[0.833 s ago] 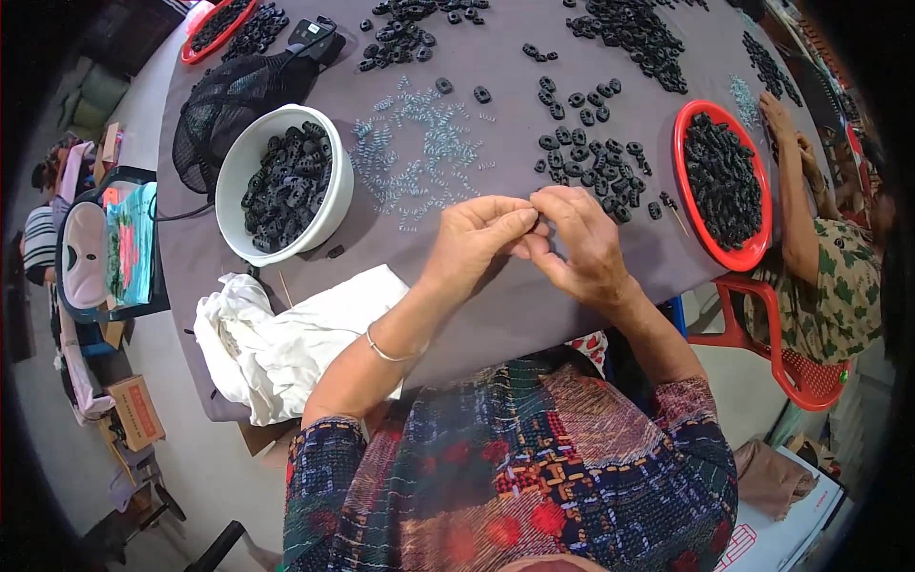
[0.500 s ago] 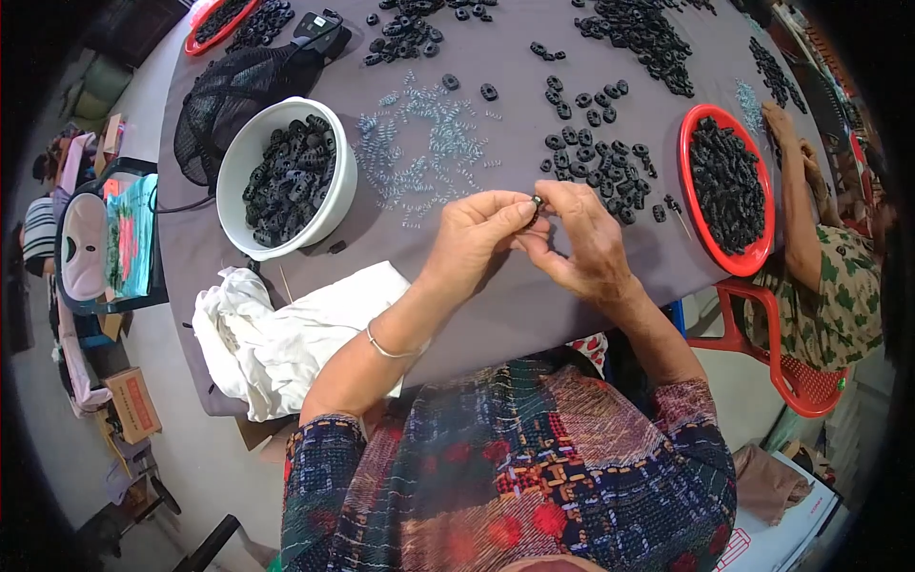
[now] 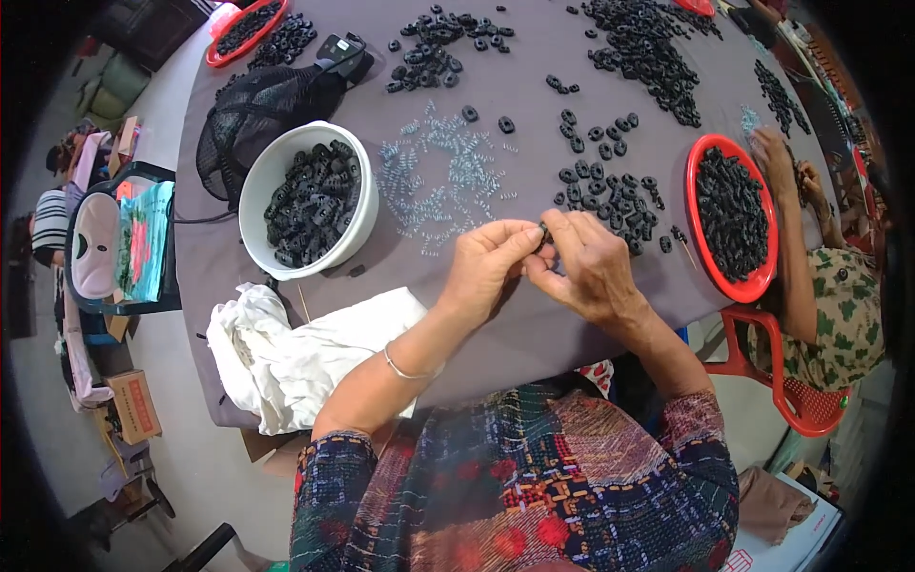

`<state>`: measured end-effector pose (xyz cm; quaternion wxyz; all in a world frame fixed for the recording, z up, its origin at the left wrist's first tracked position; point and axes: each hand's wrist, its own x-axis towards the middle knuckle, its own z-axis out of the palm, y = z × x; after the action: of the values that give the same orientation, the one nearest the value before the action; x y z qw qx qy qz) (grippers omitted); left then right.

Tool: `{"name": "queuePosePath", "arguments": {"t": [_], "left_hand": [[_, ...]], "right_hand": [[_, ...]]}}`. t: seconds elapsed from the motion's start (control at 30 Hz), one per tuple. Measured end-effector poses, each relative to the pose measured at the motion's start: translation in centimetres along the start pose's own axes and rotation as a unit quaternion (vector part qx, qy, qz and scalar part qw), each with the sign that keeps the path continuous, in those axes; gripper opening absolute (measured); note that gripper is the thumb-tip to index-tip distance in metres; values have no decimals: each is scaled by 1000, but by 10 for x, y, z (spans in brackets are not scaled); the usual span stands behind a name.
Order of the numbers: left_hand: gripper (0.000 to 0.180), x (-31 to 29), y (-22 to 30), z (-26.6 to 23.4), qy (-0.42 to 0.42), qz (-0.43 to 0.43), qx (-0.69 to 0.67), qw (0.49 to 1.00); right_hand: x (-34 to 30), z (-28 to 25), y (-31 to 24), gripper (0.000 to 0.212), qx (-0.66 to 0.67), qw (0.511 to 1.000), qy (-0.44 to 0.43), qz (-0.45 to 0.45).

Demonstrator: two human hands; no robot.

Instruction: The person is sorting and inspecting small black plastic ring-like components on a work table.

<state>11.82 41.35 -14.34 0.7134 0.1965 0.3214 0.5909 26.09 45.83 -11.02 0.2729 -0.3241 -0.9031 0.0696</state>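
Above the near part of the table, my left hand point(image 3: 488, 269) and my right hand point(image 3: 593, 265) meet at the fingertips. Both are closed in a pinch on one small black plastic piece, apparently a cord lock point(image 3: 544, 233), mostly covered by the fingers. Small metal coil springs point(image 3: 448, 172) lie scattered beyond my left hand. Past my right hand are loose black oval pieces point(image 3: 596, 187) with holes in them. A white bowl point(image 3: 366, 205) on the left holds many black ribbed parts. On the right, a red basin point(image 3: 695, 214) is full of similar black parts.
White cloth point(image 3: 357, 329) lies at the table's near left edge. A black mesh bag point(image 3: 250, 119) sits behind the bowl. More black parts point(image 3: 648, 57) are heaped at the far side. At right, another person's hand point(image 3: 774, 157) reaches over the table, beside a red chair point(image 3: 810, 405).
The whole view has shifted slightly, so the table appears lower and further right. My hands stay together on the small black piece, with the right fingers curled further over it.
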Motion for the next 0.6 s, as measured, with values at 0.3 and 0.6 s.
{"name": "queuePosePath", "arguments": {"t": [0.3,0.6], "left_hand": [[18,0,2,4,21,15,57,998],[22,2,5,-3,25,-9,38,999]], "right_hand": [[0,5,5,23,7,1000,6,-28],[-2,22,18,28,41,996,72,-36]]}}
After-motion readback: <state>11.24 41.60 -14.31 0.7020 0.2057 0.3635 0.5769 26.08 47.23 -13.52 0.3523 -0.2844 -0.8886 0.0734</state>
